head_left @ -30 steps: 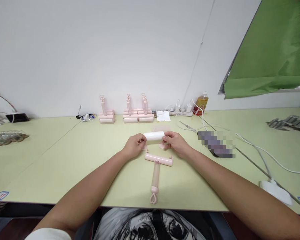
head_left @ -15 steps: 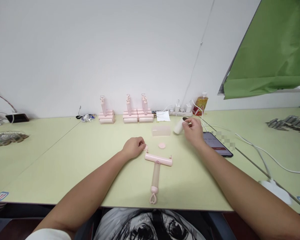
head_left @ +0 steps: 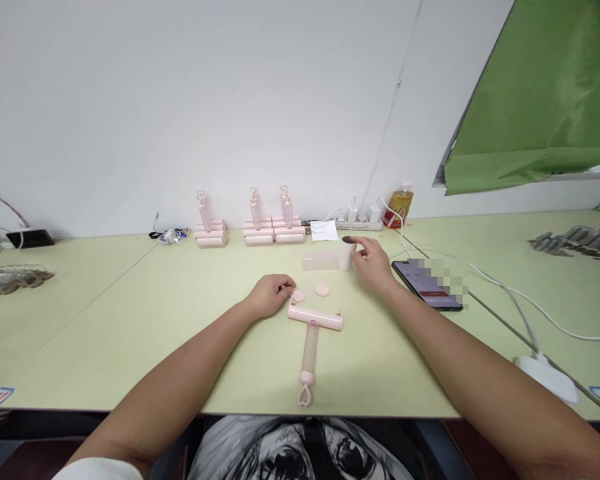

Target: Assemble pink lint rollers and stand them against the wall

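At the far side of the work area my right hand [head_left: 373,263] has its thumb and fingers closed at the rim of a white lint roller refill [head_left: 347,257]. The refill stands upright on the table, its dark open end up. Beside it lies a translucent pink cover [head_left: 321,260]. My left hand [head_left: 270,295] is curled, its fingertips at the edge of a pink round end cap [head_left: 299,295] flat on the table. A second round cap [head_left: 322,290] lies to its right. Nearer me is a pink lint roller handle [head_left: 316,317] with a clear grip and heart-shaped loop.
Several assembled pink lint rollers [head_left: 211,234] stand along the wall. A power strip [head_left: 360,225], a white paper [head_left: 324,231] and a drink bottle [head_left: 399,205] are at the back. A phone [head_left: 427,285] and white cables lie by my right forearm.
My right hand has brought the refill left and turned it from tilted to upright beside the cover. My left fingertips have shifted slightly right, with more of the end cap showing.
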The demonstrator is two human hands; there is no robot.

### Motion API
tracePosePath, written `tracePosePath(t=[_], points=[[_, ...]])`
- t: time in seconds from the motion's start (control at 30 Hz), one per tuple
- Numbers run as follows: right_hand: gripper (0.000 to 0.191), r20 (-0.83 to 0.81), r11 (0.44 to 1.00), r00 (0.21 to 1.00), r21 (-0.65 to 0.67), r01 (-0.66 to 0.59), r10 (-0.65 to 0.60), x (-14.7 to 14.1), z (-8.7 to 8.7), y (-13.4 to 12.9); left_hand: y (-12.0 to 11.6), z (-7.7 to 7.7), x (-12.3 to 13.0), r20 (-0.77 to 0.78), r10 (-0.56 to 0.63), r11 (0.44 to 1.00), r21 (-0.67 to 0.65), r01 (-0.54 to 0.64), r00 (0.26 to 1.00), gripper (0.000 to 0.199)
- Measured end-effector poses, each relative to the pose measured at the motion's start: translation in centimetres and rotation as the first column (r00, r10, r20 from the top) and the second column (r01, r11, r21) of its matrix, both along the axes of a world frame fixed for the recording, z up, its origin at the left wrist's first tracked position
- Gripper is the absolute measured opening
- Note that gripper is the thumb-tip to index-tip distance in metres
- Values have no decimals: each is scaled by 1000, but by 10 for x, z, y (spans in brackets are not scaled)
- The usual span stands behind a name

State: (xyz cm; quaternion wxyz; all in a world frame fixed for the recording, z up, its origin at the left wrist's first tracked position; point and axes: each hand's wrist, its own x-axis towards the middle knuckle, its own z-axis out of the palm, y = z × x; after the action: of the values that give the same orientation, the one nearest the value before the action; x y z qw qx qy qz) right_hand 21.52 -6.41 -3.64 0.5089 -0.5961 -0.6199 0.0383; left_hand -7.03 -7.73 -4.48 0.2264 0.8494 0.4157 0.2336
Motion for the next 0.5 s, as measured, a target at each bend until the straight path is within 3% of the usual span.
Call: tracePosePath(t=[0.1, 0.17, 0.23, 0.3, 0.4, 0.5], points=[[34, 39, 996, 999, 90, 24, -28, -7, 11, -10, 0, 0, 0, -8, -10, 1000, -2, 10, 1000, 25], [28, 104, 989, 988, 82, -119, 111, -18, 16, -20, 1, -1, 0, -6, -10, 1000, -11, 10, 1000, 25], [26, 182, 933, 915, -63, -355, 361, -35, 18, -33, 2, -3, 0, 0, -12, 1000, -17, 12, 1000, 24], [27, 256, 823, 788, -274, -497, 560, -54, 17, -46, 4, -5, 1, 2, -1, 1000, -8, 1, 1000, 21], [30, 380, 712, 605, -439, -548, 700, -76, 12, -58, 5, -7, 1, 1, 38, 999, 11, -38, 999, 19], [44, 440, 702, 548, -488, -519, 711, -84, 9, -59, 6, -8, 1, 9, 52, 999, 17, -52, 999, 19]])
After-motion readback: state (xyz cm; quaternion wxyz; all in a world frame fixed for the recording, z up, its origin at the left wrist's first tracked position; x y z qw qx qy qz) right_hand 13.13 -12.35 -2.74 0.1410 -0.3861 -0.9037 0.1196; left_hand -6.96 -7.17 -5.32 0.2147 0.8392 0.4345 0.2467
